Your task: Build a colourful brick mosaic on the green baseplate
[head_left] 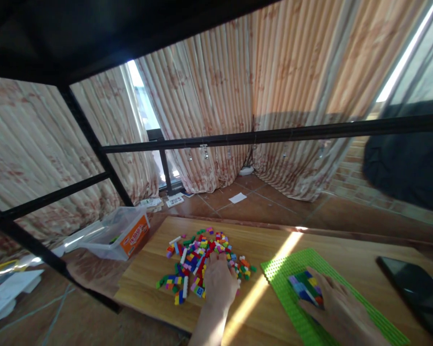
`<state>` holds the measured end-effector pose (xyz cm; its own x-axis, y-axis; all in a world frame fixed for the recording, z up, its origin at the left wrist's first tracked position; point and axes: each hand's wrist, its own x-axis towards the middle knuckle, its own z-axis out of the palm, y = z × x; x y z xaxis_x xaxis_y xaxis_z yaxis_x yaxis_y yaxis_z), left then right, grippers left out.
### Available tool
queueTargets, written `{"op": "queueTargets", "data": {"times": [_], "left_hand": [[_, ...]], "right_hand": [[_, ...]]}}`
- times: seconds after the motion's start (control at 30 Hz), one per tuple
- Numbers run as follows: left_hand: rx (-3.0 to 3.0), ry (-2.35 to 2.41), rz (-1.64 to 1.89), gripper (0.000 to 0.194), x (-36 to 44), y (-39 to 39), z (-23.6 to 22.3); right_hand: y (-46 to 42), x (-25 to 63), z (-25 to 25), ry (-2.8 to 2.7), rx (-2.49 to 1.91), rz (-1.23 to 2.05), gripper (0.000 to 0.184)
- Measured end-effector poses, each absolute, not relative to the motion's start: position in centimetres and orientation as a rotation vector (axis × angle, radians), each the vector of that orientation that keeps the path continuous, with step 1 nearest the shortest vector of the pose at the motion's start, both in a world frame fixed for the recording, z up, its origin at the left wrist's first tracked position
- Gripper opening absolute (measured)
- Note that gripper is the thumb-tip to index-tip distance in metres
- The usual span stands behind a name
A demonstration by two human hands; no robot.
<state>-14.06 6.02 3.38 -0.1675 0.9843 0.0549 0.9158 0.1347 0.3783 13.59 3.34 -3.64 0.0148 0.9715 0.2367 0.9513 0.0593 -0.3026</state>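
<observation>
A heap of small coloured bricks (195, 259) lies on a low wooden board (260, 240). My left hand (219, 283) reaches into the near right side of the heap, fingers curled down among the bricks; what they hold is hidden. My right hand (337, 305) rests on a green baseplate (288, 264), fingers spread flat beside a small block of joined coloured bricks (305, 286) on the plate.
A clear plastic box with an orange label (120, 233) stands left of the board. A black phone or tablet (414, 288) lies at the right edge. Black metal frame bars (274, 134) cross the view. Curtains (238, 105) and tiled floor lie beyond.
</observation>
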Motion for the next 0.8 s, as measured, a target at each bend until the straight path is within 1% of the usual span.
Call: {"op": "queueTargets", "data": {"times": [0.07, 0.13, 0.3, 0.4, 0.5, 0.67, 0.8], "left_hand": [[1.875, 2.206, 0.469, 0.031, -14.0, 6.1, 3.5], [1.869, 2.208, 0.468, 0.030, -14.1, 6.1, 3.7], [1.901, 2.206, 0.440, 0.026, -14.1, 6.3, 4.0], [1.923, 2.211, 0.420, 0.025, -14.1, 6.5, 4.2], [1.945, 2.222, 0.403, 0.025, -14.0, 6.5, 4.5], [1.914, 2.237, 0.350, 0.022, -13.9, 6.5, 5.1], [1.926, 2.225, 0.350, 0.020, -13.9, 6.6, 5.2]], "right_hand": [[3.5, 13.8, -3.6, -2.002, -1.866, 0.097, 0.061], [3.5, 13.8, -3.6, -2.046, -1.817, 0.094, 0.065], [3.3, 13.2, -2.9, -2.158, -1.739, 0.042, 0.086], [3.0, 12.6, -2.1, -2.182, -1.732, 0.105, 0.092], [2.8, 12.4, -1.4, -2.188, -1.705, 0.196, 0.092], [2.9, 13.8, -0.9, -2.092, -1.724, 0.309, 0.083], [3.0, 14.9, -0.9, -2.023, -1.720, 0.369, 0.082]]}}
